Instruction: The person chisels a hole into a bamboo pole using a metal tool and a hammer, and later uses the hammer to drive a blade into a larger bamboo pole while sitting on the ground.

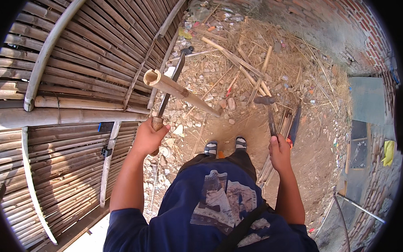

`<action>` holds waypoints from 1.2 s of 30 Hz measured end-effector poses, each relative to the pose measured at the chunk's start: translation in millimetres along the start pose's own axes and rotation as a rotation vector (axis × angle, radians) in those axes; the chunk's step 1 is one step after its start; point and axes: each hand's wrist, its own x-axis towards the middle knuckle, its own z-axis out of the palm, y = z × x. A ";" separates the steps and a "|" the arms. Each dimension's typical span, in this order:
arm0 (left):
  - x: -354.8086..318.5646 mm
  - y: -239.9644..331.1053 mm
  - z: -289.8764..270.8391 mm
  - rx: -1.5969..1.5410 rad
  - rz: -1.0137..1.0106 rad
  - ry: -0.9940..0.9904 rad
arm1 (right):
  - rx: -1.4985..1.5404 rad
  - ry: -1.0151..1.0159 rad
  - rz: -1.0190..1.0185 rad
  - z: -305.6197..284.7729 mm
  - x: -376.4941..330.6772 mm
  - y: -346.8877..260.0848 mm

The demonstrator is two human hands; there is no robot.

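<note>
The left hand (151, 137), at the end of a bare forearm, has its grip closed around the wooden handle of a long-bladed knife (164, 104), whose dark blade points up and away from the person. The right hand (280, 153) has its grip wrapped around the handle of a hammer (264, 100), with the dark head beyond the fist and clear of the knife. Between the two tools, nearer the knife, a thick bamboo pole (182, 92) leans at a slant, its upper end toward the camera on the left and its lower end at the dirt ground (250, 124) in front of the feet. The upper end is an open, hollow tube with a notch in its rim; how deep the hollow runs, and what lies inside, cannot be told. The blade passes behind the pole in this view, and whether the two touch is unclear. Right of the feet lies a bundle of bamboo strips (285, 122), with a dark-bladed saw (294, 126) just beside it. Farther off, split bamboo pieces (246, 69) lie crossed on straw and rubble, near a yellow scrap (185, 34). A slatted bamboo wall (81, 63) stands on the left, a brick wall (313, 20) at the far right.
</note>
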 end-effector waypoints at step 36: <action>-14.3 50.6 18.1 0.657 0.291 0.000 | -0.353 -0.036 -0.340 21.8 -9.9 -134.6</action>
